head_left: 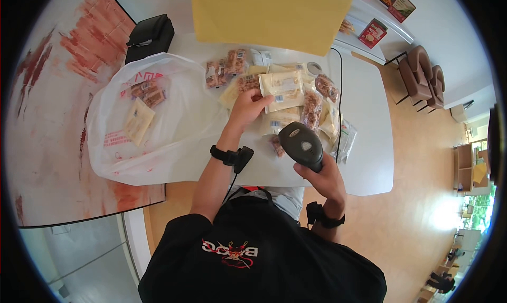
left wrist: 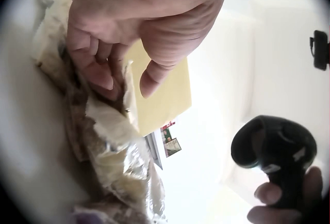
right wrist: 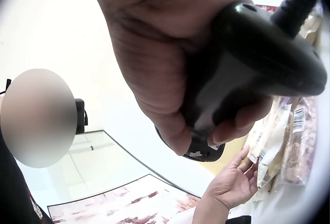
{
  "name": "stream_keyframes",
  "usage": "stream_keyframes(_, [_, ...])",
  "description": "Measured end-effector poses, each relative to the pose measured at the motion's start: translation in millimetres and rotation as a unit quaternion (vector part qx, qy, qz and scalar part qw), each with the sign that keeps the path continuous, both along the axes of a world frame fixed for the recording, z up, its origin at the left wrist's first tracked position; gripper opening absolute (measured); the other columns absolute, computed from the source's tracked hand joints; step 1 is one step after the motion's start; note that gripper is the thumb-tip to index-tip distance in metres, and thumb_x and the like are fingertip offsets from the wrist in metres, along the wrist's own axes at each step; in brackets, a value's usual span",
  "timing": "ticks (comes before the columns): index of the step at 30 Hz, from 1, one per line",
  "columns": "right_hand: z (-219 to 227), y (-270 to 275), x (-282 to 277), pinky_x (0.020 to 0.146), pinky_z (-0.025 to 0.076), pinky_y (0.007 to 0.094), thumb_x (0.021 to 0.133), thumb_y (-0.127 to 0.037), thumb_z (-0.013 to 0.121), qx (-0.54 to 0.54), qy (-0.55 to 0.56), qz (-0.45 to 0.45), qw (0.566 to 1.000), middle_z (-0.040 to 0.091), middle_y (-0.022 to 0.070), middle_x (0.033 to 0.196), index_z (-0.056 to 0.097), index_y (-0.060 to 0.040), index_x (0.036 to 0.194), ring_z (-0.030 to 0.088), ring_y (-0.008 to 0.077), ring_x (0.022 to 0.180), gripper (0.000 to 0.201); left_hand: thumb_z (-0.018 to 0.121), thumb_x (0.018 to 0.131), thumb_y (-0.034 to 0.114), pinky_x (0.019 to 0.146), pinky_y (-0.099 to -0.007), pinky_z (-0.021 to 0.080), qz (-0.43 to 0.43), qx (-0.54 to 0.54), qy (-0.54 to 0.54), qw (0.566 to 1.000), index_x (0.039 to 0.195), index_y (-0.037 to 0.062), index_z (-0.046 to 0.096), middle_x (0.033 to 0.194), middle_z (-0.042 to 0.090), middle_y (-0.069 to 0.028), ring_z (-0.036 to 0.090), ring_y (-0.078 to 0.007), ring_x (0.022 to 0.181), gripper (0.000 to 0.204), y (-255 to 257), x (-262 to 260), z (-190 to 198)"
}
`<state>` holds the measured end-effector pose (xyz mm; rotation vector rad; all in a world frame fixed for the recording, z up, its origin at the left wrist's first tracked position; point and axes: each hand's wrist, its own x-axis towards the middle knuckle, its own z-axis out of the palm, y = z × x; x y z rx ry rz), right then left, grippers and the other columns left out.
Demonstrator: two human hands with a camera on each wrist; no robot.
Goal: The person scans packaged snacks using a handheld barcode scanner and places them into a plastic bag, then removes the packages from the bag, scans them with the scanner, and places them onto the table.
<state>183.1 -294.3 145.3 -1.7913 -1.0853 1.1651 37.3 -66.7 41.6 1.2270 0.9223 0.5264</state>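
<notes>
My left hand [head_left: 247,110] is at the near left edge of a cream-coloured packet [head_left: 282,90] with a barcode label. In the left wrist view its fingers curl behind the packet's edge, with the thumb on the other side. My right hand [head_left: 327,182] grips a black handheld barcode scanner [head_left: 302,143] by its handle, its head close to the packets. Around the left hand lies a pile of clear packets with brown crunchy pieces, such as one packet [head_left: 312,108] to the right, and more cream packets [head_left: 279,121].
At the left a white plastic bag [head_left: 105,144] lies spread out, with brown packets and a cream packet [head_left: 139,121] in it. A yellow board [head_left: 269,17] stands at the back, beside a black case [head_left: 150,38]. A black cable [head_left: 340,81] runs along the table's right [head_left: 369,128].
</notes>
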Motion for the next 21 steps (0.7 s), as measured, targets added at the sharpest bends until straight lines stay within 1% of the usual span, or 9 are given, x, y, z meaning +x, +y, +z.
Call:
stream_keyframes(2, [-2,0,1,0.078,0.048,0.0299,0.081,-0.024,0.077,0.011,-0.002,-0.014,1.0,0.068,0.0052,0.089,0.066,-0.0002,0.11,0.059,0.0113,0.084,0.039,0.067,0.089,0.028,0.068,-0.0248,0.048,0.014,0.075,-0.008,0.997,0.117,0.0015,0.061,0.105,0.066,-0.0053,0.062,-0.0102,0.086,0.039,-4,5,-8])
stream_keyframes(3, [-4,0,3,0.078,0.048,0.0299,0.081,-0.024,0.077,0.01,-0.002,-0.015,1.0,0.068,0.0052,0.089,0.066,-0.0002,0.11,0.059,0.0113,0.084,0.039,0.067,0.089,0.028,0.068,-0.0248,0.048,0.012,0.074,-0.007,0.997,0.117,0.0015,0.061,0.105,0.066,-0.0053,0.062,-0.0102,0.086,0.039,-5,7,-12])
stream_keyframes(5, [-6,0,6,0.071,0.049,0.0296,0.081,-0.026,0.077,0.006,-0.017,-0.024,1.0,0.067,0.0043,0.082,0.066,-0.0003,0.104,0.059,0.0115,0.076,0.036,0.059,0.091,0.02,0.071,-0.0258,0.052,0.105,0.002,-0.153,0.983,0.12,0.0013,0.058,0.111,0.065,-0.0074,0.065,-0.0118,0.089,0.035,-12,8,-7])
stream_keyframes(6, [-5,0,6,0.071,0.049,0.0296,0.081,-0.026,0.077,0.005,-0.016,-0.026,1.0,0.067,0.0043,0.082,0.066,-0.0003,0.104,0.059,0.0115,0.076,0.036,0.059,0.091,0.02,0.071,-0.0258,0.052,0.104,0.0,-0.152,0.983,0.12,0.0013,0.058,0.111,0.065,-0.0074,0.065,-0.0118,0.089,0.035,-15,4,-5])
stream_keyframes(8, [-1,3,4,0.065,0.048,0.0289,0.082,-0.028,0.076,0.01,0.007,-0.05,0.999,0.065,0.0031,0.076,0.067,-0.0008,0.099,0.059,0.0112,0.069,0.034,0.053,0.092,0.01,0.089,-0.0311,0.056,0.093,-0.097,-0.213,0.968,0.135,0.0033,0.049,0.124,0.062,-0.0074,0.065,-0.0167,0.108,0.045,-24,-8,21])
stream_keyframes(9, [-1,4,3,0.065,0.048,0.0289,0.082,-0.028,0.076,0.01,0.009,-0.049,0.999,0.065,0.0031,0.076,0.067,-0.0008,0.099,0.059,0.0112,0.069,0.034,0.053,0.092,0.01,0.089,-0.0311,0.056,0.094,-0.096,-0.212,0.968,0.135,0.0033,0.049,0.124,0.062,-0.0074,0.065,-0.0167,0.108,0.045,-27,-10,21])
stream_keyframes(11, [-1,5,2,0.063,0.048,0.0281,0.082,-0.029,0.076,0.013,0.011,-0.05,0.999,0.064,0.003,0.073,0.067,-0.001,0.097,0.06,0.0106,0.067,0.033,0.053,0.09,0.011,0.085,-0.0301,0.058,0.105,-0.095,-0.216,0.966,0.126,0.0026,0.054,0.116,0.065,-0.0072,0.067,-0.0152,0.099,0.037,-33,-10,22])
stream_keyframes(18, [-7,4,0,0.062,0.048,0.0281,0.082,-0.028,0.077,0.0,0.008,-0.047,0.999,0.064,0.0023,0.074,0.067,-0.0008,0.097,0.06,0.0102,0.067,0.032,0.053,0.09,0.011,0.083,-0.0326,0.059,0.122,-0.122,-0.228,0.958,0.126,0.0031,0.054,0.117,0.065,-0.0084,0.068,-0.0163,0.099,0.037,-44,-18,21])
stream_keyframes(21, [-7,4,0,0.062,0.048,0.0278,0.083,-0.026,0.077,0.013,0.02,-0.065,0.998,0.064,0.002,0.074,0.067,-0.0008,0.097,0.06,0.01,0.067,0.03,0.054,0.089,0.014,0.077,-0.0312,0.059,0.143,-0.141,-0.259,0.945,0.126,0.0046,0.054,0.117,0.064,-0.007,0.067,-0.0149,0.098,0.037,-56,-32,20])
